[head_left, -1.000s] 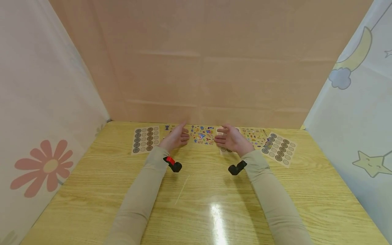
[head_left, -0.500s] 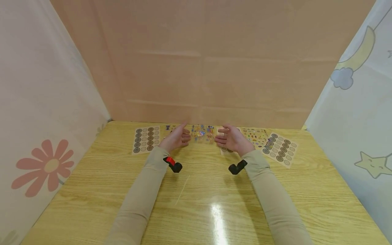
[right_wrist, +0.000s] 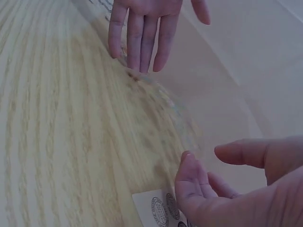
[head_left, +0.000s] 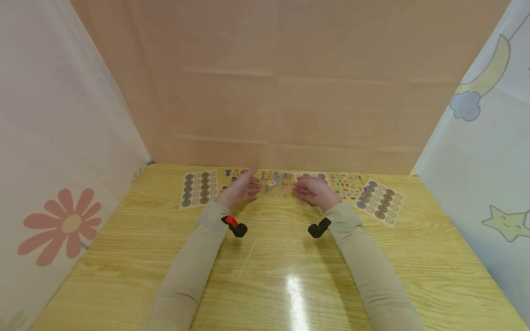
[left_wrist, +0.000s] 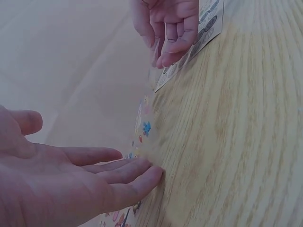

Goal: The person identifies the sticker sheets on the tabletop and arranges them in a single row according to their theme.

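A clear sticker sheet (head_left: 275, 183) with small colourful figures lies between the hands near the back of the table, its surface bowed and glinting. My left hand (head_left: 240, 191) is at its left edge, fingers straight and thumb apart; in the left wrist view the left hand's fingertips touch or nearly touch the sheet. At the opposite edge, my right hand (head_left: 316, 189) has its fingers curled, and the sheet's edge runs between thumb and fingers. Exactly how it is gripped is hard to see. In the right wrist view the transparent sheet (right_wrist: 165, 104) arches above the wood.
Printed sheets of round coin pictures lie at the left (head_left: 199, 189), under the right hand, and at the far right (head_left: 381, 202). Another clear sticker sheet (head_left: 347, 185) lies between the right ones. A brown paper backdrop (head_left: 269, 92) stands behind the wooden table (head_left: 269, 257).
The right hand's fingers have curled inward at the sheet's edge. The clear sheet between the hands has bowed and catches more light. The left hand has barely moved.
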Demonstrator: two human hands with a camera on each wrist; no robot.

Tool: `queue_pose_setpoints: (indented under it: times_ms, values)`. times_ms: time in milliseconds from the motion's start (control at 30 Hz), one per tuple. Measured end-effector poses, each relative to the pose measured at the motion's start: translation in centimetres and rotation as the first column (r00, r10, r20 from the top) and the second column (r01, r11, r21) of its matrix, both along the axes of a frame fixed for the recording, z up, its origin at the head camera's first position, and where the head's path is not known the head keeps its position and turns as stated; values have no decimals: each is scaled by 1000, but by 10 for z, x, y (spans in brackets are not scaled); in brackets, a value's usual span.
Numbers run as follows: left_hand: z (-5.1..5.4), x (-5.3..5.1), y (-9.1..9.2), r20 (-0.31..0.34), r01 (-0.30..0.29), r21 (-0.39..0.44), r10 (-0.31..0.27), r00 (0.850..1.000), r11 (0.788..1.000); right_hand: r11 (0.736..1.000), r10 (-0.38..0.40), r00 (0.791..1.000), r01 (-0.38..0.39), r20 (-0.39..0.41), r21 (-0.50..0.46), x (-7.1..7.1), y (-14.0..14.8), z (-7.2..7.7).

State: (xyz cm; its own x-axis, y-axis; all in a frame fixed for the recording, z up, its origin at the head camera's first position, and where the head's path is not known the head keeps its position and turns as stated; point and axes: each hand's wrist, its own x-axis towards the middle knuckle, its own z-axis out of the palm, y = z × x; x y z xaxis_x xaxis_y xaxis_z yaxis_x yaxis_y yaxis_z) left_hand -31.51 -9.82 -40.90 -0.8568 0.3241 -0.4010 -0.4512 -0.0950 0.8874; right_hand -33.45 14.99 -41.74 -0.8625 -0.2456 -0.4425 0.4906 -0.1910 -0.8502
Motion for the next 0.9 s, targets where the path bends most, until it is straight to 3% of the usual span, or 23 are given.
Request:
queue_pose_setpoints:
  times_ms: [333, 600, 900]
  values:
    - [-1, 8, 3, -21, 25, -24, -26, 999, 999, 998, -55, 998, 54, 20, 38, -1, 1, 2]
    - [-2, 11, 4, -9, 13, -17, -13, 1000, 1000, 998, -1, 1000, 2, 8, -69, 4, -2, 8]
    - [-5, 12, 5, 7, -41, -9, 41, 999, 999, 987, 88, 993, -97, -78, -127, 19, -10, 26]
